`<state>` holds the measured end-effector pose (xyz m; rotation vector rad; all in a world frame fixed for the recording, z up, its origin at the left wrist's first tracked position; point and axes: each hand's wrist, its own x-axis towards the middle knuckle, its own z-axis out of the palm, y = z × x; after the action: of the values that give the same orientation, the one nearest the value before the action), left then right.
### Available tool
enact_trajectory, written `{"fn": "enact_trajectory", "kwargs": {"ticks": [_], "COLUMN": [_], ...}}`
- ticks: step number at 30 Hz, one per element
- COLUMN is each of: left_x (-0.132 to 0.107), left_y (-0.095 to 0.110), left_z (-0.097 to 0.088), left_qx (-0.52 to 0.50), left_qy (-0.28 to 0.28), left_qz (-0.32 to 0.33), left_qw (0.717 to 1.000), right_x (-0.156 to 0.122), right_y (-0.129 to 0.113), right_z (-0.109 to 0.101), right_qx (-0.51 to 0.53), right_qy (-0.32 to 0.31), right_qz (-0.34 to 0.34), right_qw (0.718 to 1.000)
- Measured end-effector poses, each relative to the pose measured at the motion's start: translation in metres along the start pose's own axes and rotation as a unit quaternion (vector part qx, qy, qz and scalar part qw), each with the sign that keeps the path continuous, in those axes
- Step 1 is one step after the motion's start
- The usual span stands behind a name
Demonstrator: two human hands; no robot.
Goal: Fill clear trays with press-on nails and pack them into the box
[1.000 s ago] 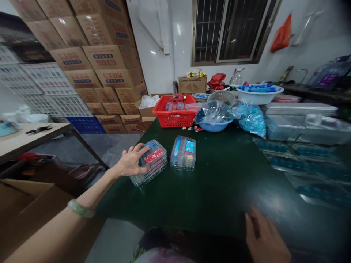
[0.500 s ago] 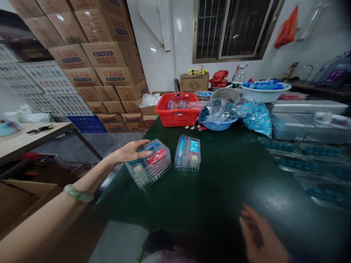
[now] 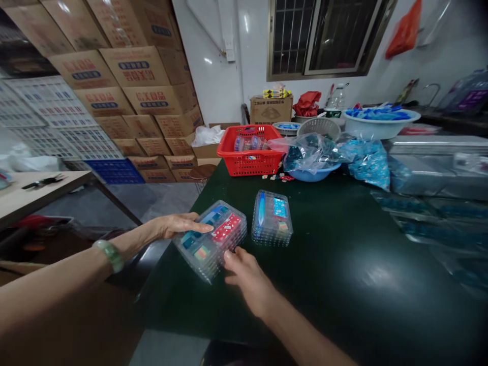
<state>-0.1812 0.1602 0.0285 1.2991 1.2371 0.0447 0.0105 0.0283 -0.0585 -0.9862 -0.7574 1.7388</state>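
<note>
A stack of clear plastic trays (image 3: 208, 244), holding blue pieces, a red patterned packet and a small pale block, lies askew at the table's left edge. My left hand (image 3: 185, 225) grips it from the left, one finger stretched over the top tray. At the stack's near right side, my right hand (image 3: 247, 277) holds the edge, with the thumb near the top and the other fingers lower, partly hidden. Just to the right sits a second tray stack (image 3: 271, 218), with a long blue item and a blue packet in its top tray; neither hand touches it.
Behind stand a red basket (image 3: 249, 162), a blue basin (image 3: 312, 174) under clear plastic, and a bag of blue packets (image 3: 366, 162). Several filled trays (image 3: 427, 223) line the right side. Cartons (image 3: 152, 99) are piled at the back left, beyond a pale side table (image 3: 49, 185).
My right hand has come from the lower right to the tray stack and taken hold of its near side. My left hand stays on the stack. The view has shifted slightly.
</note>
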Motion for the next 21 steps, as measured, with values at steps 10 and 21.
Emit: {"fn": "enact_trajectory", "kwargs": {"ticks": [10, 21], "left_x": [-0.019, -0.047], "left_y": [-0.033, -0.073], "left_z": [0.041, 0.106], "left_qx": [-0.25, -0.439], "left_qy": [0.135, 0.197], "left_qz": [-0.029, -0.02], "left_qw": [0.958, 0.877], "right_x": [-0.008, -0.059], "right_y": [-0.001, -0.017], "right_z": [0.007, -0.018], "right_qx": [-0.022, -0.095], "right_qy": [0.049, 0.033], "right_qz": [-0.076, -0.215], "right_qw": [0.996, 0.971]}}
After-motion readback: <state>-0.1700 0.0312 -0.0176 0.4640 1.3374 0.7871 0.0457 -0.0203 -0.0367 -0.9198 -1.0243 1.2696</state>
